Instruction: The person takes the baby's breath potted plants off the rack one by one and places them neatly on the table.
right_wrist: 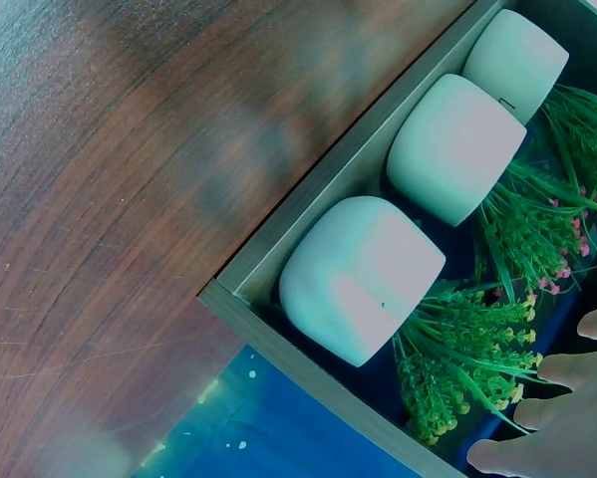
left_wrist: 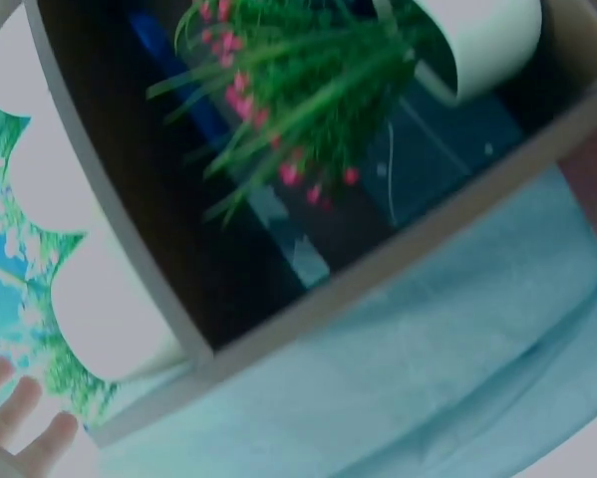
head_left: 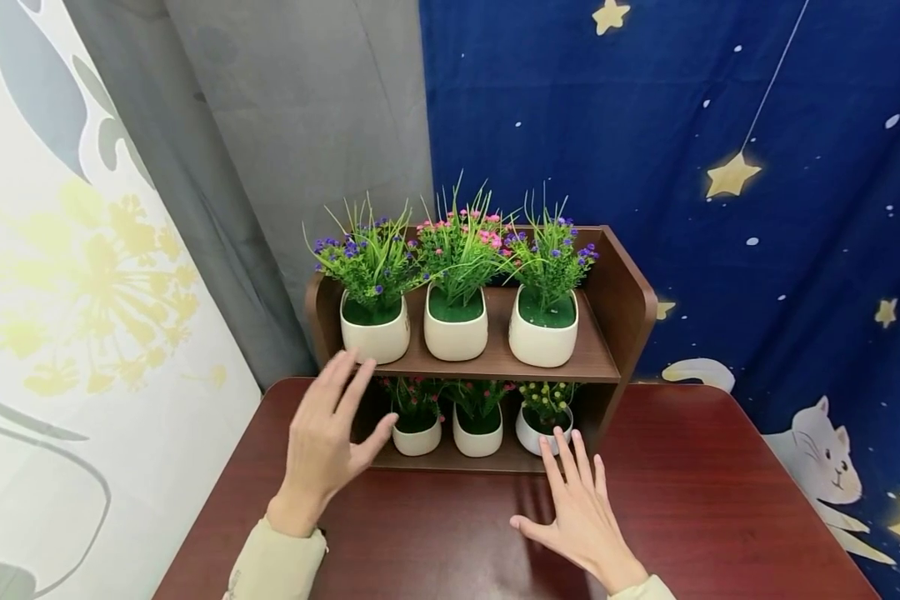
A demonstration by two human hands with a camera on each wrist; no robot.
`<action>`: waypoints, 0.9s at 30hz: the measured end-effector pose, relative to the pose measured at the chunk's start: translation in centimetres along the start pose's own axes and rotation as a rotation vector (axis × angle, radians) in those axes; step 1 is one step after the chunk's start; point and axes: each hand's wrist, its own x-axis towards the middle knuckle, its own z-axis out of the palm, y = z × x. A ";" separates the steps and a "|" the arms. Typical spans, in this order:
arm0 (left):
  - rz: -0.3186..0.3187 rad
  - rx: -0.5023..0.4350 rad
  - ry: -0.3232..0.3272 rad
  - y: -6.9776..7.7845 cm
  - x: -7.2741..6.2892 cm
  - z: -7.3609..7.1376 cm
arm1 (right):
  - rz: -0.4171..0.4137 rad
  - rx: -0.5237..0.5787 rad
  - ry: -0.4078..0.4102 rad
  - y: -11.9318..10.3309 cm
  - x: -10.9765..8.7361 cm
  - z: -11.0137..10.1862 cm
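A brown two-tier wooden shelf [head_left: 630,308] stands on the table, with potted artificial plants on both tiers. On top are a left purple-flowered plant [head_left: 375,337], a middle pink-flowered plant [head_left: 456,333] and a right purple-flowered plant [head_left: 543,337], all in white pots. Below sit two red-flowered plants [head_left: 417,437] [head_left: 477,437] and a yellow-flowered plant [head_left: 543,429]. My left hand [head_left: 326,437], fingers spread, is raised before the shelf's left side, nearest the upper left pot. My right hand [head_left: 573,508] spreads its fingers before the lower right pot. Neither hand holds anything.
The dark red table [head_left: 720,500] extends to both sides of the shelf and in front of it. Behind hang a grey curtain [head_left: 330,108] and a blue star-patterned curtain [head_left: 570,100]. A white patterned panel [head_left: 60,292] borders the table's left side.
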 end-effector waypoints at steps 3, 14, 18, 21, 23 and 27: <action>-0.018 0.018 0.053 -1.1 0.9 -0.5 | 0.010 0.007 -0.007 0.0 0.0 -0.1; -0.099 0.059 0.093 -4.2 3.2 -1.5 | 0.009 -0.001 -0.005 0.2 -0.1 0.0; -0.149 0.062 0.094 -5.0 3.8 -1.4 | 0.018 0.008 -0.017 0.2 0.0 0.0; -0.213 0.040 0.086 -5.5 4.0 -1.3 | 0.023 0.009 -0.022 0.1 0.1 -0.1; -0.264 0.014 0.079 -5.7 4.1 -1.2 | 0.024 0.008 -0.023 0.1 0.1 -0.1; -0.370 -0.059 0.055 -6.3 3.9 -0.9 | 0.023 0.003 -0.021 0.0 0.0 -0.1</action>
